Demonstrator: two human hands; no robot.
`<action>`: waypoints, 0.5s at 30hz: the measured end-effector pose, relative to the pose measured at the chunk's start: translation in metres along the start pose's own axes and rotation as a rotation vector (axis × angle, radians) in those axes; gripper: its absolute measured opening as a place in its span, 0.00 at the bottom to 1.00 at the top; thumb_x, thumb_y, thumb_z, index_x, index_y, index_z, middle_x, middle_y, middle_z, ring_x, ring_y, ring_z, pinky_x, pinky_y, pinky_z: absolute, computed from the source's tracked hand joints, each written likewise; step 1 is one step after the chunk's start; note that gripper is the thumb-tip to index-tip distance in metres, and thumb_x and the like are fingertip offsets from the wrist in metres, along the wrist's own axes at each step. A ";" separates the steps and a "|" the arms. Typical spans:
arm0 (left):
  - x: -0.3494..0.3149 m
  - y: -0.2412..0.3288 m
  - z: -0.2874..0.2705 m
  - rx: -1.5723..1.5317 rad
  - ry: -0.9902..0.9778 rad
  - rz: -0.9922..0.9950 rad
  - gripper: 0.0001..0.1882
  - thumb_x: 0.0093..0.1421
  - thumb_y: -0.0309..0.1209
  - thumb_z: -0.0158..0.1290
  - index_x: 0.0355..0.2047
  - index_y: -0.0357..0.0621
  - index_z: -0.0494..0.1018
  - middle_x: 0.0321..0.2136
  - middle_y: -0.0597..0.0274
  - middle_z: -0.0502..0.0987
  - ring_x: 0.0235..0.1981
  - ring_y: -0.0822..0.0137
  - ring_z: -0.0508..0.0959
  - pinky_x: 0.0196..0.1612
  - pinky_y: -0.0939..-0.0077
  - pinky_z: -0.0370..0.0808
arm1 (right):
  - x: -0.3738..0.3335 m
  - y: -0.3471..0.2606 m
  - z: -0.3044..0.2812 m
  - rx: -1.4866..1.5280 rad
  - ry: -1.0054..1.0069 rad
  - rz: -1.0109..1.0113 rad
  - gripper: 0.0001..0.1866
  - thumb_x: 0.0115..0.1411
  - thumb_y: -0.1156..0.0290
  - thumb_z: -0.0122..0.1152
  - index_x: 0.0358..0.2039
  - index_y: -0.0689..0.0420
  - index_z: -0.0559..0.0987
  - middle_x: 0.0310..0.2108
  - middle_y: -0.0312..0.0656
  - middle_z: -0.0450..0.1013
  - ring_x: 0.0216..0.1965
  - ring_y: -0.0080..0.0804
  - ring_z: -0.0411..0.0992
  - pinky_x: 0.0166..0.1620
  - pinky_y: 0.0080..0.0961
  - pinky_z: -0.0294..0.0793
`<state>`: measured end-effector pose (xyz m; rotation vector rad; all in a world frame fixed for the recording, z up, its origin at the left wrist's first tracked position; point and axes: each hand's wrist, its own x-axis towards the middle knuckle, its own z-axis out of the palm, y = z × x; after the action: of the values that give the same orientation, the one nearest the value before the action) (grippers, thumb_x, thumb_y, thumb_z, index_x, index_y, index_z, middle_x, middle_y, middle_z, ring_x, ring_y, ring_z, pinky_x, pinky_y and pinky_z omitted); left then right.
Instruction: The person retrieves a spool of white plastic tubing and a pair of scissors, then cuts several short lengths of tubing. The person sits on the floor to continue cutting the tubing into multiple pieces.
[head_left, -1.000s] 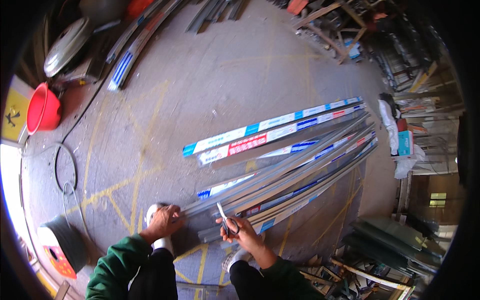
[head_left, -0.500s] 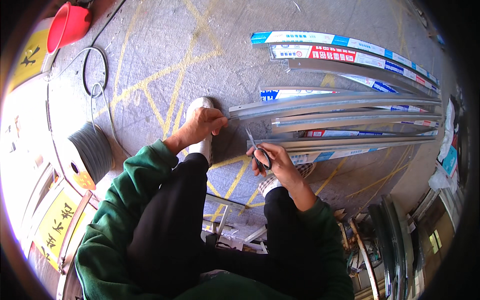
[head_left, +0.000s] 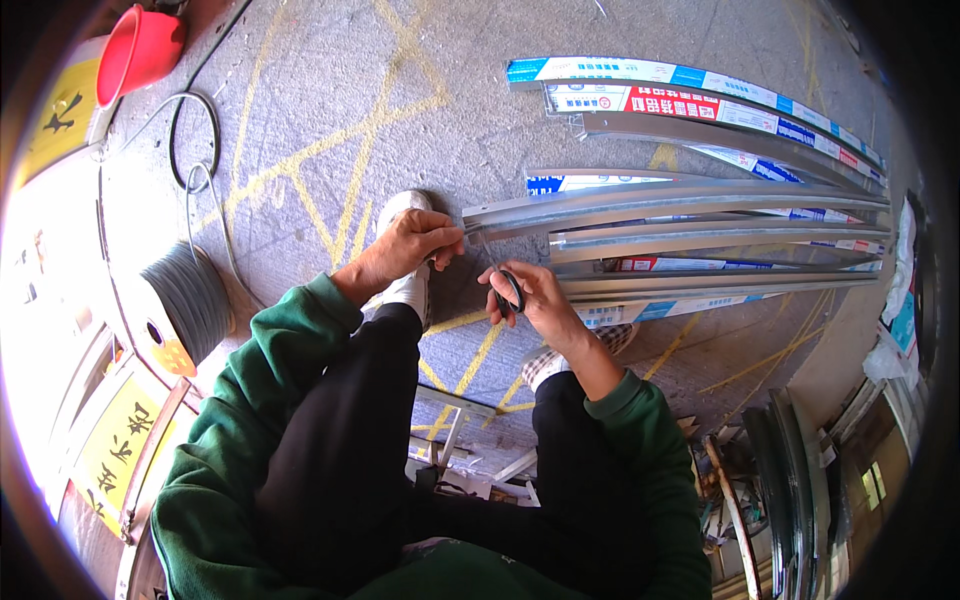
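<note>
My left hand (head_left: 425,242) is closed in a pinch at the near left end of a long grey metal profile (head_left: 640,200). What its fingertips hold, if anything, is too small to make out. In my right hand (head_left: 540,300) is a pair of scissors (head_left: 511,288) with dark handles. Their blades point up and left toward the profile's end, close to my left fingertips, and are hard to see there. More metal profiles (head_left: 700,239) lie side by side just beyond my right hand, some with printed blue, white and red film on them.
A grey cable spool (head_left: 190,300) stands at the left, below loose cable loops. A red bucket (head_left: 140,50) is at the upper left. Near my feet is a metal frame (head_left: 452,405). Dark profiles and scraps (head_left: 770,470) are stacked at the lower right.
My right hand has moved slightly up and left, bringing the scissors' blades to the profile's end beside my left fingers. The left hand has shifted only a little to the right.
</note>
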<state>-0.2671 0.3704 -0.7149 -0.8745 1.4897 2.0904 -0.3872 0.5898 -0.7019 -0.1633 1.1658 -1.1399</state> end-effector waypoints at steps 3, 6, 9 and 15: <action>-0.001 0.005 0.002 -0.032 -0.009 -0.017 0.16 0.69 0.34 0.48 0.27 0.37 0.77 0.18 0.67 0.73 0.22 0.77 0.72 0.30 0.79 0.69 | 0.000 0.004 -0.001 0.010 -0.009 0.001 0.21 0.69 0.52 0.56 0.44 0.59 0.78 0.26 0.36 0.75 0.27 0.19 0.74 0.27 0.16 0.67; -0.002 0.007 0.003 -0.047 -0.027 -0.022 0.16 0.69 0.34 0.48 0.28 0.36 0.77 0.18 0.67 0.73 0.22 0.77 0.72 0.30 0.80 0.68 | 0.006 0.008 0.000 0.024 -0.001 -0.010 0.21 0.69 0.52 0.56 0.45 0.59 0.78 0.27 0.35 0.74 0.27 0.19 0.74 0.27 0.16 0.67; -0.004 0.010 0.004 -0.043 -0.062 -0.038 0.15 0.69 0.34 0.48 0.30 0.38 0.77 0.21 0.67 0.75 0.25 0.78 0.74 0.32 0.81 0.69 | 0.012 0.012 -0.001 0.052 0.001 -0.020 0.21 0.69 0.52 0.56 0.46 0.59 0.77 0.27 0.35 0.74 0.27 0.19 0.74 0.27 0.16 0.67; -0.006 0.021 0.008 0.012 -0.075 -0.043 0.15 0.69 0.35 0.47 0.30 0.39 0.77 0.21 0.67 0.75 0.25 0.78 0.74 0.31 0.82 0.68 | 0.018 0.014 -0.004 0.109 -0.042 -0.069 0.21 0.68 0.51 0.57 0.46 0.58 0.77 0.26 0.34 0.73 0.26 0.17 0.72 0.27 0.15 0.66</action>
<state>-0.2787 0.3711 -0.6953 -0.8079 1.4310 2.0587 -0.3830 0.5839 -0.7240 -0.1442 1.0653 -1.2525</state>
